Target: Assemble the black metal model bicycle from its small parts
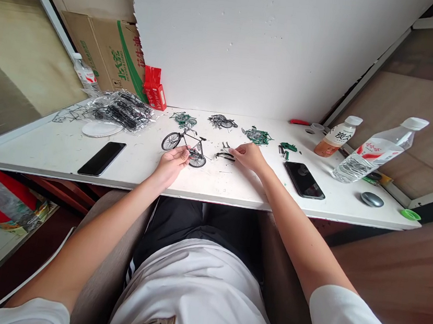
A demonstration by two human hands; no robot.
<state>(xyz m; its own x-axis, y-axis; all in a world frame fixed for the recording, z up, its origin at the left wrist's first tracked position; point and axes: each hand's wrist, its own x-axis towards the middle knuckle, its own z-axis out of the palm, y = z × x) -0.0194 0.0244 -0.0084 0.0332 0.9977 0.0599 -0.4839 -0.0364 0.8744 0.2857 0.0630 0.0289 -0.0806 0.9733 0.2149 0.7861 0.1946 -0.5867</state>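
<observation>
A small black model bicycle [187, 147] is tilted up off the white table, with my left hand [174, 164] closed around its lower rear part near the back wheel. Thumb and fingers pinched together, my right hand [249, 156] is low over the table just right of the bicycle. Several small black pieces [224, 156] lie right at its fingertips. Whether one of them is between the fingers is too small to make out. Behind the hands sit a green bicycle model [184, 120], a black one [222, 122] and another green one [257, 135].
Green and black loose parts [288, 148] lie right of the models. A phone [304, 180], a tea bottle [336, 137] and a water bottle [378, 150] stand or lie rightward. Leftward are another phone [102, 158], a plastic bag of black parts [122, 111] and a red box [154, 91].
</observation>
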